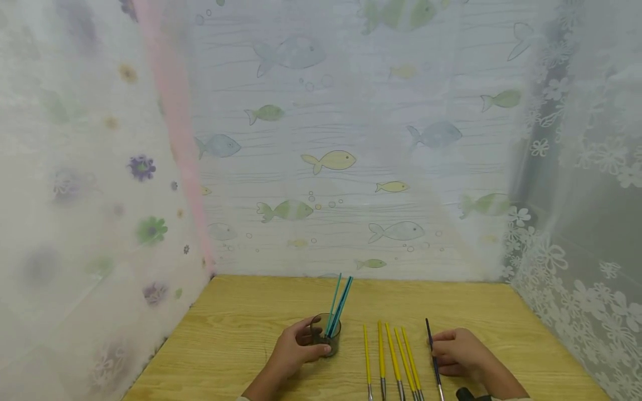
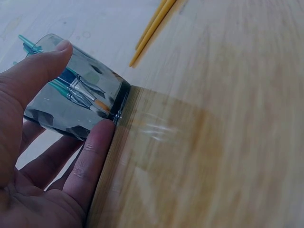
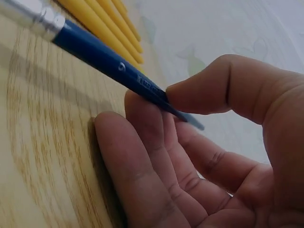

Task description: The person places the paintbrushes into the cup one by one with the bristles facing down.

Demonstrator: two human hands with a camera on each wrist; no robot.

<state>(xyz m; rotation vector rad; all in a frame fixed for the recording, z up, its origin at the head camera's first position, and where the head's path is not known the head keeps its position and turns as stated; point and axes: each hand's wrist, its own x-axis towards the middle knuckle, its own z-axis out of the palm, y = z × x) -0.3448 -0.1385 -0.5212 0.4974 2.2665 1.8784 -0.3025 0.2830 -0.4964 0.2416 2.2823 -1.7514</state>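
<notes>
My left hand point(image 1: 297, 348) is curled round a dark clear glass point(image 1: 335, 348) on the table; in the left wrist view the thumb lies along the glass point(image 2: 102, 78). Several teal-handled brushes point(image 1: 343, 303) lean in it, bristles down. My right hand point(image 1: 463, 353) pinches a dark blue brush point(image 1: 434, 359) between thumb and fingers. The right wrist view shows the blue handle point(image 3: 95, 50) with its silver ferrule at upper left, held just over the wood. Between the hands lie several yellow-handled brushes point(image 1: 395, 359), handles pointing away from me.
The wooden table point(image 1: 251, 301) has a patterned fish curtain point(image 1: 331, 223) behind it and sheer curtains at both sides. A small black object point(image 1: 465, 394) is at the bottom edge, by my right wrist.
</notes>
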